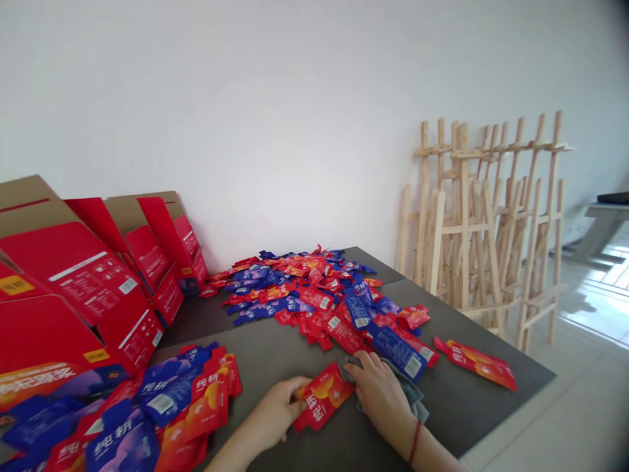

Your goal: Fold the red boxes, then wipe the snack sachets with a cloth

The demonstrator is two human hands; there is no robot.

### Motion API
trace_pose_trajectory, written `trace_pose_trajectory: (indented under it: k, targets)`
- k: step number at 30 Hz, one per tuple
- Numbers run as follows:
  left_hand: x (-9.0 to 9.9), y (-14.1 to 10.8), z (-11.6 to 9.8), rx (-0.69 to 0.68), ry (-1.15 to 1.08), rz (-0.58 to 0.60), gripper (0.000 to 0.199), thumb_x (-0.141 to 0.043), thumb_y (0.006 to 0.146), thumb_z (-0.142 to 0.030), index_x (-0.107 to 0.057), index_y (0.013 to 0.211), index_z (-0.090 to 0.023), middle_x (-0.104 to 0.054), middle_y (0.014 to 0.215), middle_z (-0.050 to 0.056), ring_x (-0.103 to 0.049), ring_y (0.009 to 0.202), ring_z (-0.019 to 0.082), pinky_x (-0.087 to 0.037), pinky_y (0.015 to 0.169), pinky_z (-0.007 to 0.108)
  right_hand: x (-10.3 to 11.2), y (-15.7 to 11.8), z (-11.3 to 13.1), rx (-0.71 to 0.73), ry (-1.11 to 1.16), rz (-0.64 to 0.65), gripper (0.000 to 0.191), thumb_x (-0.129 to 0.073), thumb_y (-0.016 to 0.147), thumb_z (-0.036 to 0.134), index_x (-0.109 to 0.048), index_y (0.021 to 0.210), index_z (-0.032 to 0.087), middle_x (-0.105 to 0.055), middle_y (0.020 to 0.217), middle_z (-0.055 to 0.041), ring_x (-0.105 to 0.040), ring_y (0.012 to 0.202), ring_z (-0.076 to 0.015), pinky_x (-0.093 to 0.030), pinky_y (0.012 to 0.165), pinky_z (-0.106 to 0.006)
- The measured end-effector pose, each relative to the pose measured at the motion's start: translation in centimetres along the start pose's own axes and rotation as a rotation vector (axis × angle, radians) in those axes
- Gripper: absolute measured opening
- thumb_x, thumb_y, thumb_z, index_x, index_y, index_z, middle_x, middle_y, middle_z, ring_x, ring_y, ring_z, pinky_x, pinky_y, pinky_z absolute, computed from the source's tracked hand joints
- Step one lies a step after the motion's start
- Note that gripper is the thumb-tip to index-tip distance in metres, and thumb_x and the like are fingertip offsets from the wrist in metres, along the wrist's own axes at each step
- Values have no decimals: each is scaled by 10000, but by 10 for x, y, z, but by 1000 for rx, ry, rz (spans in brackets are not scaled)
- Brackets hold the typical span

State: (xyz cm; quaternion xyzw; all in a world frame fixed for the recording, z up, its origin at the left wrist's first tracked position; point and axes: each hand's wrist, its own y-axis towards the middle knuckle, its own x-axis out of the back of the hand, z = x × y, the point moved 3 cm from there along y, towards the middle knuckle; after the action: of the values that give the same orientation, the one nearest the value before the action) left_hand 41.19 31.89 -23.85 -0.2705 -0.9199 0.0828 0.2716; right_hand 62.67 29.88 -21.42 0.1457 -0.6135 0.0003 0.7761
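Between my hands a red pouch [328,392] with orange fruit printed on it lies low over the dark table [265,354]. My left hand [281,412] pinches its left end between thumb and fingers. A grey cloth [414,397] is bunched under my right hand [381,393], whose fingers press it against the pouch's right end. Just beyond my hands spreads a heap of red and blue pouches [339,321]. One blue pouch [400,351] lies right behind the cloth. Apart from the heap, a single red pouch [479,364] rests near the table's right edge.
Open red cartons [83,275] stand along the left side. In front of them a second pile of red and blue pouches [162,406] covers the near left corner. Wooden easels [462,229] lean together beyond the table's right edge, by the white wall [295,131].
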Motion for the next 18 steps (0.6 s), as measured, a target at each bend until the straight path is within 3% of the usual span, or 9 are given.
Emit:
trace_pose_trajectory:
  k: [5, 10, 12, 18]
  targets:
    - [2, 4, 6, 22, -57, -48, 409, -512, 753, -273, -532, 1152, -184, -503, 719, -49, -431, 464, 72, -390, 339, 164, 7, -3, -3, -46, 26, -15, 490, -497, 757, 39, -651, 1166, 259, -576, 1244, -73, -510, 1101, -258, -405, 897, -351]
    - [0, 7, 9, -10, -72, -44, 306, -475, 809, -393, -540, 1016, -177, -481, 638, -69, -360, 400, 58, -314, 291, 153, -1, -21, 24, 282, 155, 46, 511, -492, 791, 51, -630, 1153, 383, -520, 1346, 47, -463, 1163, -210, -345, 952, -337]
    - [-1, 8, 11, 1, -65, -38, 301, -471, 808, -414, -543, 986, -182, -496, 639, -66, -366, 402, 57, -301, 287, 145, -6, -26, 29, 334, 146, 92, 483, -490, 809, 61, -640, 1128, 391, -519, 1348, 58, -462, 1162, -207, -337, 949, -342]
    - [-1, 9, 12, 6, -80, -33, 321, -484, 789, -417, -549, 994, -179, -539, 670, -46, -448, 469, 79, -322, 301, 135, -1, -16, 3, 96, 66, 38, 482, -478, 780, 30, -665, 1112, 325, -564, 1298, -5, -488, 1138, -229, -350, 949, -352]
